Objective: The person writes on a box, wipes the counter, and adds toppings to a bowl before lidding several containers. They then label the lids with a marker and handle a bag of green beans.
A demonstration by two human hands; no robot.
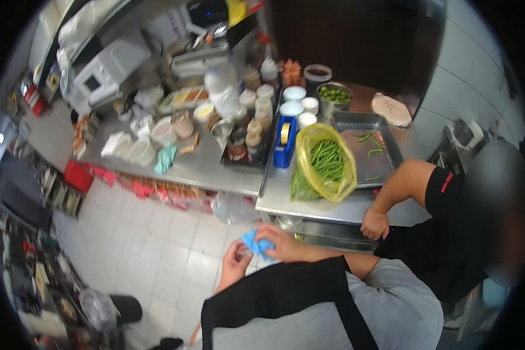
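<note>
Head view: blue bundle point(256, 244) between the hands, off the counter's point(274, 203) front edge; cloth or glove, unclear
Right hand point(281, 242): gripping the bundle
Left hand point(235, 259): fingers curled at its side; grip unclear
Counter: yellow bag point(348, 185) of green beans point(328, 160), beside a tray point(395, 153)
Co-worker point(443, 198): one hand near the counter edge

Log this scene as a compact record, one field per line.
right hand: holds crumpled blue item, cloth or glove unclear
left hand: at that item's edge
yellow plastic bag: open, containing green beans
metal tray: right of bag, few loose green pods
tape dispenser: blue, left of bag
co-worker's hand: by counter edge
</note>
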